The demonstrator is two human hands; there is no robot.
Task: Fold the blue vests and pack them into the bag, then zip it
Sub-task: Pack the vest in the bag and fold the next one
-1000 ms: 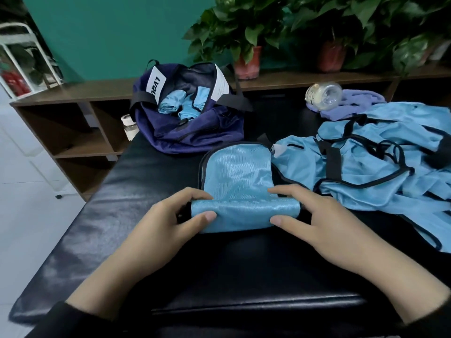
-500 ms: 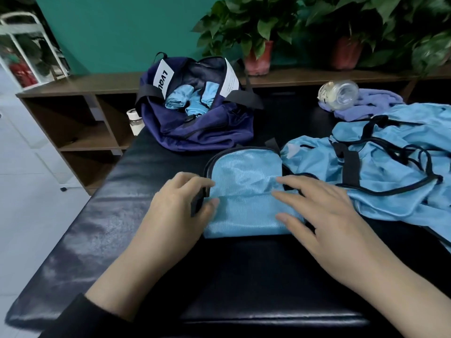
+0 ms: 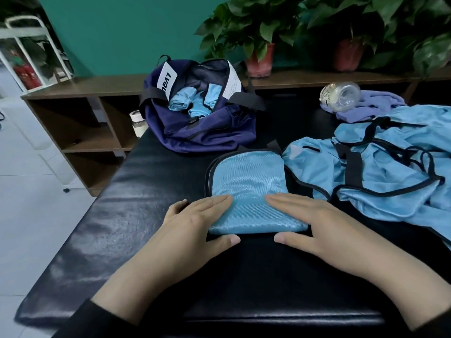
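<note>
At the near middle of the black padded desk (image 3: 127, 215) lies a blue vest (image 3: 249, 191), partly rolled: its near end is turned over into a soft thick fold, while the far part lies flat with black trim curving round its left and far edges. Both hands press down on that fold. The left hand (image 3: 195, 220) lies flat over the fold's left end, fingers straight and together pointing right, thumb stretched along the near edge of the cloth. The right hand (image 3: 314, 220) mirrors it on the right end, fingers straight and pointing left, thumb along the near edge too. Neither grip is clenched (the fingers simply lie flat on the fabric, with a gap of bare cloth between the two sets of fingertips).

Just to the right, a loose heap of more blue vests (image 3: 380, 176) spreads over the desk, black straps and binding tangled across it, its left edge just beside the vest being pressed. Farther back and to the left sits the dark blue bag (image 3: 207, 132), its mouth wide open, with rolled blue vests (image 3: 192, 103) showing inside and a white label on its left flap. Behind the heap, a clear bottle (image 3: 341, 96) lies on its side against a purple cloth (image 3: 373, 106). Beyond the desk runs a brown wooden shelf (image 3: 80, 111) with potted plants (image 3: 246, 30) on top, before a green wall.
</note>
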